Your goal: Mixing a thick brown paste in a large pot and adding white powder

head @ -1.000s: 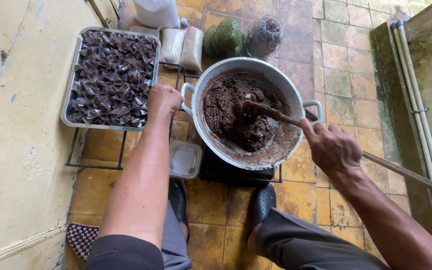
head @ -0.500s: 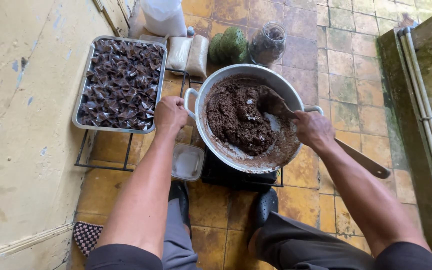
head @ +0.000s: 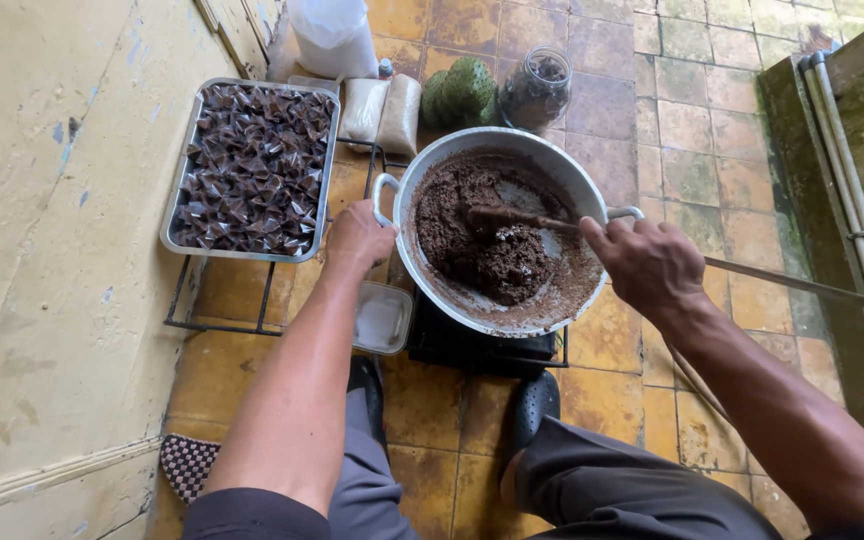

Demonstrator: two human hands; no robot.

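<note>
Brown paste fills the metal pan on a low burner on the tiled floor. Left hand grips the pan's handle; right hand is closed around the wooden paddle. Hard stirring could tip the pan or slop paste. Two pale packets lie beyond it.

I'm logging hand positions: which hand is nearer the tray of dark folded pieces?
Left. The left hand grips the pan handle beside the tray; the right hand holds the paddle across the pan.
</note>
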